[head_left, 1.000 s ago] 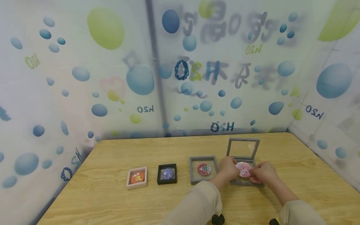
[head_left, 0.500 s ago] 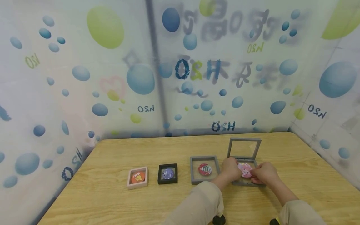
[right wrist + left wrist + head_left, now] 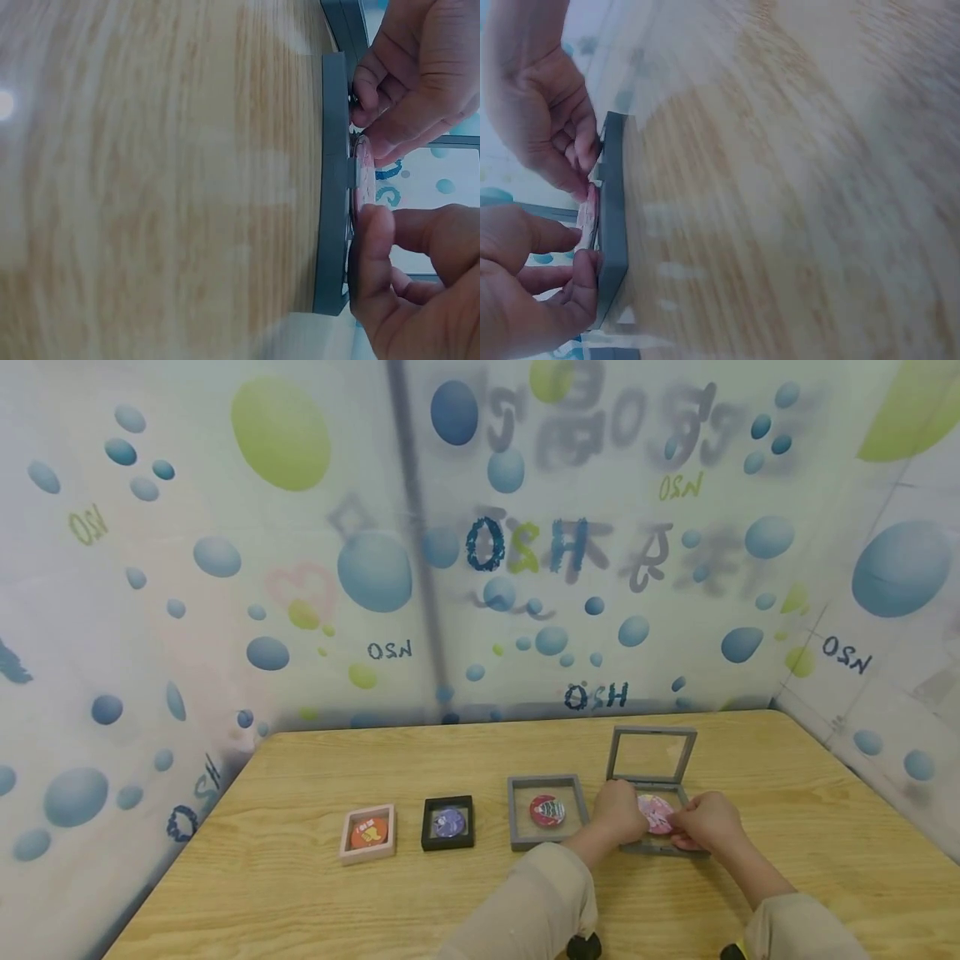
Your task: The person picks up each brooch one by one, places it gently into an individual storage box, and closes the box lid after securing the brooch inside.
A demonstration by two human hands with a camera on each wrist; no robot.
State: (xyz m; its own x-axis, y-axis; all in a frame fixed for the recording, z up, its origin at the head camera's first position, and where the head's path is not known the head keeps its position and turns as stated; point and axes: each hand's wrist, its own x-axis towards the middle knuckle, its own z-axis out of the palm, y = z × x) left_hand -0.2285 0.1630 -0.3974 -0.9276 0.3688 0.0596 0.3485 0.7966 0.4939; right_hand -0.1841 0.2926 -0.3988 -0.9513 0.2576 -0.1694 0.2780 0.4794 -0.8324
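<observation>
In the head view, a round pink button badge sits over the base of a grey display frame at the right of the table. The frame's lid stands swung up behind it. My left hand pinches the badge's left edge; my right hand pinches the opposite edge. Seen side-on in the left wrist view, the badge lies close against the top of the frame, fingertips at both ends. The right wrist view shows the badge level with the frame's face.
Left of the hands, a closed grey frame holds a red badge. Further left lie a black frame with a purple badge and a pink frame with an orange one. A printed curtain rises behind the wooden table.
My left hand has moved slightly right and toward me along the badge's edge, covering more of its left side. The right hand keeps its pinch. The head view has shifted a little.
</observation>
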